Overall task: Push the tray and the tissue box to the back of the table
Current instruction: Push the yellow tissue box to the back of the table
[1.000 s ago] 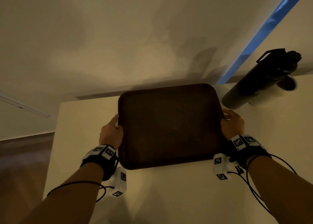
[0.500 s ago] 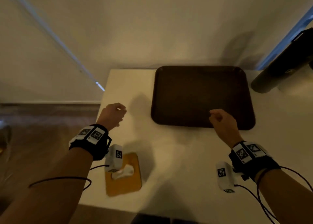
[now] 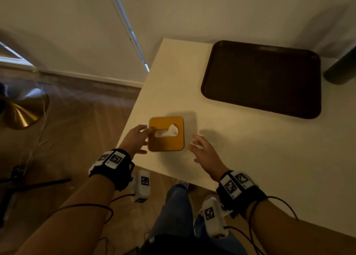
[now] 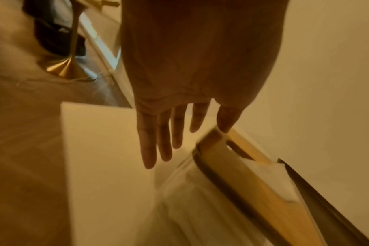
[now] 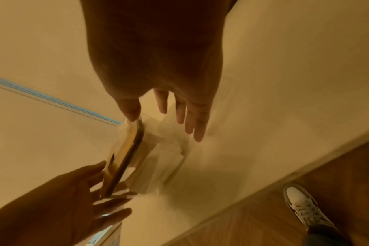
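The dark brown tray (image 3: 264, 79) lies at the back of the white table (image 3: 250, 158), close to the wall. The tissue box (image 3: 166, 134), clear-sided with an orange-wood lid and a white tissue poking out, stands near the table's front left corner. My left hand (image 3: 135, 139) is open at the box's left side, fingers straight (image 4: 154, 141) beside the lid (image 4: 253, 176). My right hand (image 3: 202, 150) is open just right of the box, fingers spread (image 5: 190, 119), thumb near the lid's edge (image 5: 126, 149). Neither hand grips the box.
A dark bottle (image 3: 341, 69) stands at the right of the tray by the wall. The table's left edge runs close to the box. On the floor at left is a brass lamp base (image 3: 21, 110). My legs and a white shoe (image 5: 303, 208) are below the front edge.
Both hands have let go of the tray, which now rests by the wall. They have drawn back toward the front left and opened on either side of the tissue box.
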Demonstrator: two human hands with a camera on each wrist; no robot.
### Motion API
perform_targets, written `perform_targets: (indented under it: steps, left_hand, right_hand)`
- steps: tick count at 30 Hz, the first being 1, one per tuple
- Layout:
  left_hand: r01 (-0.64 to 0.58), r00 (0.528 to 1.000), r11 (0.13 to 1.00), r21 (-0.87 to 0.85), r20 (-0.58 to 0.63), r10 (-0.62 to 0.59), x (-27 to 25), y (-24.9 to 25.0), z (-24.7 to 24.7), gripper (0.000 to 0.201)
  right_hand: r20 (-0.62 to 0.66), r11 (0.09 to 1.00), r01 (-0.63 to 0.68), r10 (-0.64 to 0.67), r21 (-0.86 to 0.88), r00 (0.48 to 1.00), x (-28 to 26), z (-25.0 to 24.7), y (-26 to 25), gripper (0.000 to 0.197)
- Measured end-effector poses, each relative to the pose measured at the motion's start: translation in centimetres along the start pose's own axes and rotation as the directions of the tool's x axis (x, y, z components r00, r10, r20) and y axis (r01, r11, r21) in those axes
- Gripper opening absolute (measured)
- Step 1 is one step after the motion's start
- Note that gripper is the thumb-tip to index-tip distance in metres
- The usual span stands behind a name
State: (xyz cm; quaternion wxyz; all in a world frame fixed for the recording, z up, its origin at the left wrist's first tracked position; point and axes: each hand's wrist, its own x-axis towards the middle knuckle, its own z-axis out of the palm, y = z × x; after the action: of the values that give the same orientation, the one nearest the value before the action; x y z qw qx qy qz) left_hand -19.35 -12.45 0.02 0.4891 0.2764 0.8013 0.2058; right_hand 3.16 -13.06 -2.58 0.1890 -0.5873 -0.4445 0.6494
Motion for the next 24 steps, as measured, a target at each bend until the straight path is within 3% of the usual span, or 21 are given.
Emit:
perform_targets:
  steps: [5,11,24]
  left_hand:
    - [0.032,0.998,0.996,-0.089,0.061,-0.027,-0.5,-0.9,0.8,0.049]
    - [0.016,0.997,0.991,-0.136,0.071,-0.007,1.3,0.3,0.5,0.045]
    - [-0.08,0.984,0.988,-0.132,0.146,0.099,14.0,15.3,-2.8,0.045]
  right_hand:
    - [-0.002,0.997,0.009,-0.009,0.078,1.0,0.8,2.0,-1.1,0.048]
    - [-0.089,0.998,0.034,-0.03,0.051,0.996,3.0,2.9,-2.3,0.045]
    - [-0.193,0.989,0.126,-0.109,0.075,0.975,17.3,0.4,-14.3,0.044]
